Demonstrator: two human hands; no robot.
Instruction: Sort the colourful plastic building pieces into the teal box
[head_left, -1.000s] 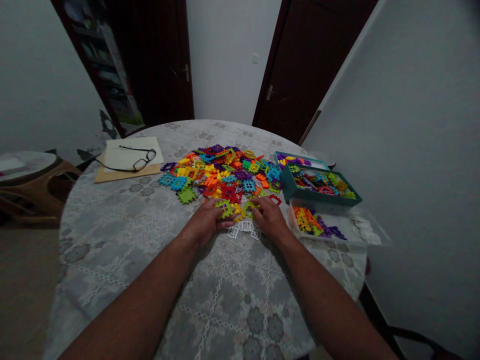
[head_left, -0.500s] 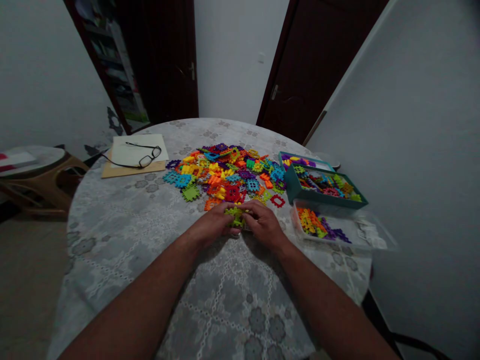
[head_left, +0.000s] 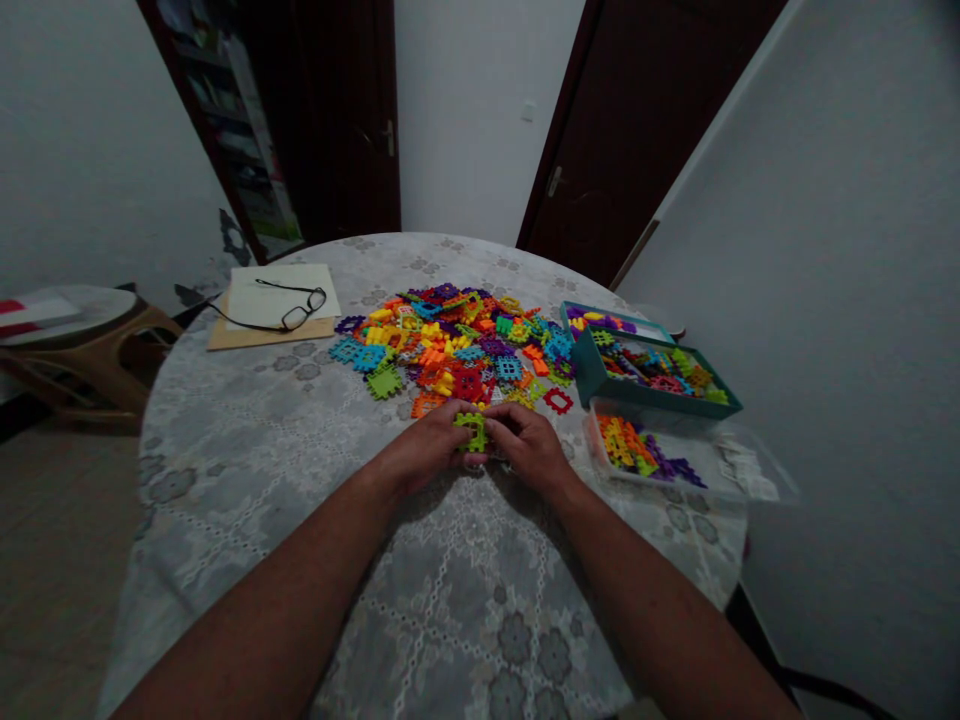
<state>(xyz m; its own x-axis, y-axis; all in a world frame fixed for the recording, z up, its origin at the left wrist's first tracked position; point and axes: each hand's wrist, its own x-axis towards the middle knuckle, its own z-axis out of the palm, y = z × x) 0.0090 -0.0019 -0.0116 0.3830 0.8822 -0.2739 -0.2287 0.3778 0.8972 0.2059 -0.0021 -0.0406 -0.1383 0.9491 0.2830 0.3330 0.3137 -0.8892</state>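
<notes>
Between my two hands is a lime-green interlocking building piece (head_left: 471, 432) with notched edges and an opening in its face. My left hand (head_left: 435, 440) grips it from the left, thumb across its front. From the right, the fingers of my right hand (head_left: 529, 440) close on its edge. Whether a second piece is joined behind it I cannot tell, as the fingers hide that side. Just beyond the hands lies a heap of colourful building pieces (head_left: 465, 345), with a red square piece (head_left: 469, 383) near its front.
At right stand a teal box (head_left: 660, 395) of pieces and a clear plastic tray (head_left: 705, 485) with orange, yellow and purple ones. Eyeglasses (head_left: 294, 317) rest on paper (head_left: 247, 293) at the far left. A patterned cloth (head_left: 450, 600) covers the round table.
The green piece has turned so that its open face shows more plainly. Both hands stay around it in nearly the same place. The whole view has shifted slightly.
</notes>
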